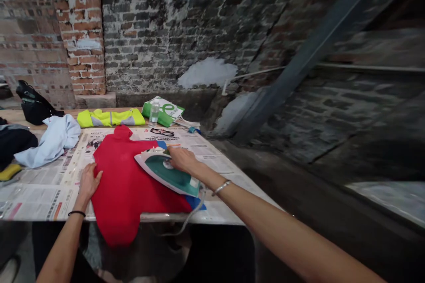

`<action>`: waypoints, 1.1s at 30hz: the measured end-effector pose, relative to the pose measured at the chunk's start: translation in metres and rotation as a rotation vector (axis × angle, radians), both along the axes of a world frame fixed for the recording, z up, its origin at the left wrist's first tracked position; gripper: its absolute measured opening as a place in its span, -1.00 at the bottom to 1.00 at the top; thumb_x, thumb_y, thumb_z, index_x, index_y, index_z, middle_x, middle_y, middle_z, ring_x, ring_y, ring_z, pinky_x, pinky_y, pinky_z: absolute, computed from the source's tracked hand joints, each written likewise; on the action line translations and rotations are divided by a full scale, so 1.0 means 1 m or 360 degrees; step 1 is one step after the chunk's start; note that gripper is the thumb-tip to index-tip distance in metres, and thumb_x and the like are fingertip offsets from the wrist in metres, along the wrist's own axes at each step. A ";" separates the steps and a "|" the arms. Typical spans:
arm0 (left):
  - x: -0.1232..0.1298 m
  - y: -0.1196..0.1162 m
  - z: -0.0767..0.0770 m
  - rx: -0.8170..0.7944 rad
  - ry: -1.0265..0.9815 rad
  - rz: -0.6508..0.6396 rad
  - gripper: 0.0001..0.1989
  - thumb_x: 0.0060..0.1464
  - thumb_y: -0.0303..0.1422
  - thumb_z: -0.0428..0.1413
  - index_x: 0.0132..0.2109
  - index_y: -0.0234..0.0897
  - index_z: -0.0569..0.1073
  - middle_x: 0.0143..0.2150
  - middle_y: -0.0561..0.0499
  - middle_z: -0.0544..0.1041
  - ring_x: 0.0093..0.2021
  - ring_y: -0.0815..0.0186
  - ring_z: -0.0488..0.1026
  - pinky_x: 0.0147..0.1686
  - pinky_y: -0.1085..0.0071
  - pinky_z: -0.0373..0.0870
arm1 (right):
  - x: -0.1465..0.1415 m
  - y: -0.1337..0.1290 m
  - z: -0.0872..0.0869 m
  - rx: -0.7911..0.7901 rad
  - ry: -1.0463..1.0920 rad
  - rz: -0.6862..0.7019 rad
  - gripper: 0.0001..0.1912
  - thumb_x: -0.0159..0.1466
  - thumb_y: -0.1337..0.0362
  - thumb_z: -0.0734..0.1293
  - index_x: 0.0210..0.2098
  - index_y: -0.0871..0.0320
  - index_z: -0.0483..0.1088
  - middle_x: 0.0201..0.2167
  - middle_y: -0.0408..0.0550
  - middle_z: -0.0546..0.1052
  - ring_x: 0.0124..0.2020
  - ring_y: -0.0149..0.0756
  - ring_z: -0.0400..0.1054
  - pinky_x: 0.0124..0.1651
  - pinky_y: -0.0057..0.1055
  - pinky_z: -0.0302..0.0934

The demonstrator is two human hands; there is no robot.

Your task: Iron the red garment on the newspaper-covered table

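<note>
A red garment (119,177) lies spread on the newspaper-covered table (43,194), its lower part hanging over the front edge. Blue fabric (196,202) shows at its right side. My right hand (182,159) is wrapped round the handle of a green and white iron (166,171), which is on the right part of the garment, its tip pointing left. The iron's soleplate is hidden. My left hand (89,180) rests at the garment's left edge, fingers apart, with nothing gripped.
Behind the garment are glasses (162,132), a clear bottle (154,112), a green and white bag (169,112) and a folded yellow vest (111,117). Light blue cloth (53,139), dark clothes (15,143) and a black bag (35,104) are at the left. The iron's cord (190,217) hangs over the front edge.
</note>
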State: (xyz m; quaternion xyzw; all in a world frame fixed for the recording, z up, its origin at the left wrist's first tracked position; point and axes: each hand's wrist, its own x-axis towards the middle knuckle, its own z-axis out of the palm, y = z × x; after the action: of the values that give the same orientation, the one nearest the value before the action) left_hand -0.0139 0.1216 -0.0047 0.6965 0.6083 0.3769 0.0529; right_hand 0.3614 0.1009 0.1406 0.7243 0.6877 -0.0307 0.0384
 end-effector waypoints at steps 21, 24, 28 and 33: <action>-0.003 0.007 -0.008 0.0022 0.0003 0.0001 -0.66 0.15 -0.25 0.01 -0.06 -0.23 0.60 0.09 -0.26 0.65 0.17 -0.05 0.54 0.33 -0.04 0.38 | 0.009 0.056 0.016 -0.0085 0.0077 -0.0254 -0.54 0.31 0.44 0.34 0.19 0.37 0.51 0.12 0.39 0.60 0.17 0.02 0.53 0.02 -0.37 0.40; -0.002 0.008 -0.009 0.0018 -0.0026 0.0010 -0.68 0.14 -0.26 0.02 -0.07 -0.20 0.60 0.07 -0.23 0.66 0.17 -0.05 0.54 0.33 -0.06 0.37 | 0.016 0.028 0.015 -0.0141 0.0070 -0.0206 -0.56 0.30 0.39 0.36 0.16 0.32 0.54 0.08 0.32 0.63 0.11 -0.01 0.56 -0.05 -0.40 0.39; -0.001 0.007 -0.009 0.0029 -0.0037 0.0025 -0.68 0.12 -0.28 0.02 -0.08 -0.20 0.60 0.04 -0.22 0.66 0.15 -0.04 0.55 0.31 -0.05 0.41 | 0.020 -0.003 0.009 -0.0165 0.0088 -0.0130 -0.59 0.31 0.36 0.35 0.13 0.32 0.55 0.01 0.30 0.66 0.03 -0.01 0.60 -0.11 -0.39 0.39; 0.000 0.003 -0.008 0.0050 -0.0014 0.0040 -0.70 0.13 -0.29 0.01 -0.10 -0.19 0.60 0.04 -0.23 0.66 0.13 -0.04 0.57 0.27 -0.04 0.44 | 0.018 -0.011 0.004 -0.0145 0.0065 -0.0151 -0.61 0.31 0.35 0.34 0.10 0.31 0.56 0.08 0.35 0.62 0.12 0.06 0.55 -0.06 -0.32 0.40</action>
State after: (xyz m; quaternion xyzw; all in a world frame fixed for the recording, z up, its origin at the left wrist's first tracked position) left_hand -0.0141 0.1251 -0.0124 0.6879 0.6108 0.3902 0.0398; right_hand 0.3792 0.0903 0.1442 0.7529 0.6510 -0.0786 0.0558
